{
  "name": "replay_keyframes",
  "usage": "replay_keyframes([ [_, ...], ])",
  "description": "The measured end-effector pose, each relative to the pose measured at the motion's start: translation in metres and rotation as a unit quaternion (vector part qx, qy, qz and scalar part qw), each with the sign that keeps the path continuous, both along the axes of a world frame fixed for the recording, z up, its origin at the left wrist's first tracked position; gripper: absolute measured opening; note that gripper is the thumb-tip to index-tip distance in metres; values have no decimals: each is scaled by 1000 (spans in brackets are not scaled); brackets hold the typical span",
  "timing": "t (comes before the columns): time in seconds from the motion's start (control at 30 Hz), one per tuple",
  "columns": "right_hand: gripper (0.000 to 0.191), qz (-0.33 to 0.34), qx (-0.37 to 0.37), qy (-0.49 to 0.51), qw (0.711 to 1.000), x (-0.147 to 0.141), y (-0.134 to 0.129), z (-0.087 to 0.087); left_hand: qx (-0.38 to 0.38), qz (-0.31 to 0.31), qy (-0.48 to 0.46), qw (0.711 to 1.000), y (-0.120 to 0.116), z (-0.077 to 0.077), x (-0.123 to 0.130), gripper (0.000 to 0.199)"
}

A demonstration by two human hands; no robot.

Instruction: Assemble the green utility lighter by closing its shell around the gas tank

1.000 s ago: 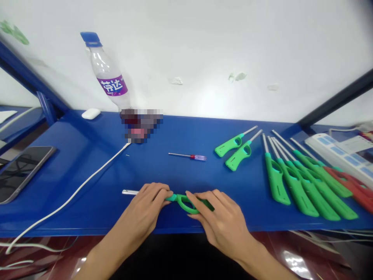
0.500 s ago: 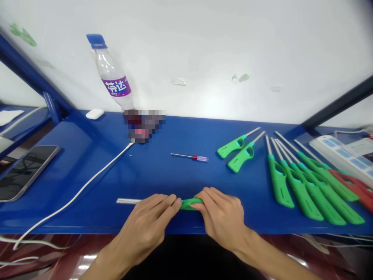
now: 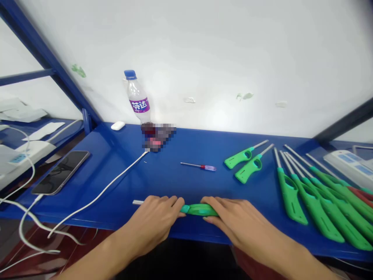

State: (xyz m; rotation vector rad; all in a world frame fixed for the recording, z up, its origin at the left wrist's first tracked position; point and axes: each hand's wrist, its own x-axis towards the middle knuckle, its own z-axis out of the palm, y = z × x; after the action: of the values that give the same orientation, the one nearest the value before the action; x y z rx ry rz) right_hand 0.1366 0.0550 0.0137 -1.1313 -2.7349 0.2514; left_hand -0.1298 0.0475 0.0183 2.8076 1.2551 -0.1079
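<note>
A green long-necked lighter point(image 3: 201, 210) lies level between my two hands, just above the front part of the blue table. My left hand point(image 3: 160, 212) is closed round its metal tube, whose tip pokes out on the left. Its green handle is gripped at the right end by my right hand point(image 3: 233, 217), with the thumb underneath. Beyond my hands a small screwdriver point(image 3: 201, 166) with a clear purple and red handle rests on the table. Two more green lighters point(image 3: 239, 158) lie to the right of the screwdriver.
Several green lighters point(image 3: 317, 202) and a red one fan out at the right, beside a white power strip point(image 3: 349, 167). A drink bottle point(image 3: 140, 101) stands near the wall. A phone point(image 3: 61, 173) and white cables point(image 3: 101, 190) occupy the left side.
The view has shifted, so the table's things appear farther right and lower. More of the lighter's green handle shows between my hands, and my right hand sits farther from the left.
</note>
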Motion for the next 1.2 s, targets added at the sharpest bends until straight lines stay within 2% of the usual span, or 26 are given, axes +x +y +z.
replay_keyframes([
  [0.1, 21, 37, 34, -24, 998, 5, 0, 1, -9, -24, 43, 999, -4, 6, -4, 13],
  [0.2, 21, 63, 106, -44, 991, 4, -8, -1, -3, -88, 95, 992, -9, 10, -3, 29],
  [0.27, 20, 53, 123, -34, 990, 2, -17, -2, 7, -119, 117, 986, -10, 14, 0, 36],
  [0.43, 13, -9, 96, 18, 995, -5, -27, 1, 76, -122, 117, 983, -6, 22, 8, 33],
  [0.57, 12, -9, 65, 7, 998, -6, -21, -2, 24, -120, 114, 986, 2, 20, 14, 13],
  [0.73, 5, -11, 44, 8, 999, -5, -16, -12, -25, -122, 109, 986, 14, 14, 21, 13],
  [0.83, 12, -41, 43, 56, 997, -5, -16, -15, -4, -153, 104, 983, 19, 14, 21, 13],
  [0.97, 11, -57, -25, 77, 995, -6, -15, -15, 55, -183, 110, 975, 21, 14, 19, 8],
  [1.03, 15, -53, -6, 56, 997, -8, -15, -15, 51, -182, 114, 975, 20, 13, 18, 6],
  [1.2, 15, -6, 99, -27, 995, -14, -23, -13, -40, -169, 111, 979, 17, 12, 18, 11],
])
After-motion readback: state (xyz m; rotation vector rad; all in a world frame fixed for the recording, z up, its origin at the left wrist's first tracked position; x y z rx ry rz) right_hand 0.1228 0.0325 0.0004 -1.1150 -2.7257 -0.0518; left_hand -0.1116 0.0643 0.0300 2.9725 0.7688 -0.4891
